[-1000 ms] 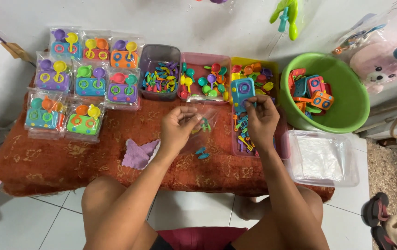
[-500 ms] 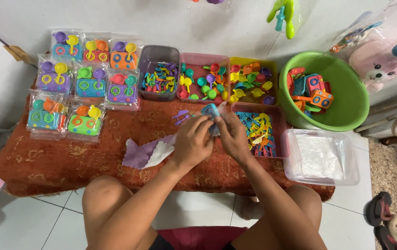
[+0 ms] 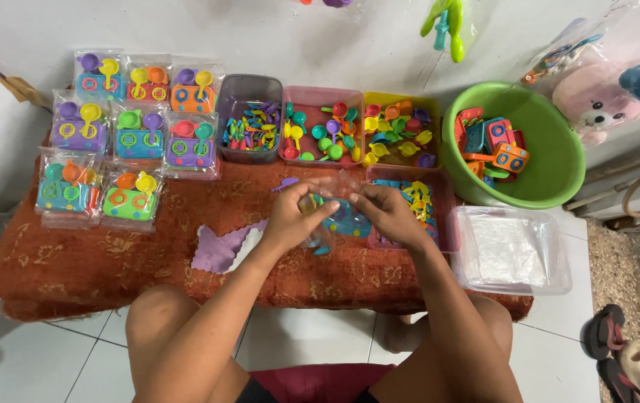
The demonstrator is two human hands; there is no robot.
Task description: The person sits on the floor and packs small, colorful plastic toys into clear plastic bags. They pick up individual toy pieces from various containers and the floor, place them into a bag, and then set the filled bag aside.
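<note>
My left hand and my right hand meet above the red patterned cloth on the low table. Both pinch the top of a clear plastic bag held between them. Inside the bag sits a blue toy stove. A small blue piece lies on the cloth just under my left hand. A purple toy piece rests beyond my left fingers. Right of my right hand stands a pink tray of small coloured toy utensils.
Several packed toy sets lie at the back left. A grey box, a pink box and a yellow box line the back. A green basin holds toy stoves; a clear tub holds bags. Purple cards lie by my left arm.
My right hand left the pink tray and came to the middle. Both hands now grip the clear bag, and a blue toy stove sits inside it.
</note>
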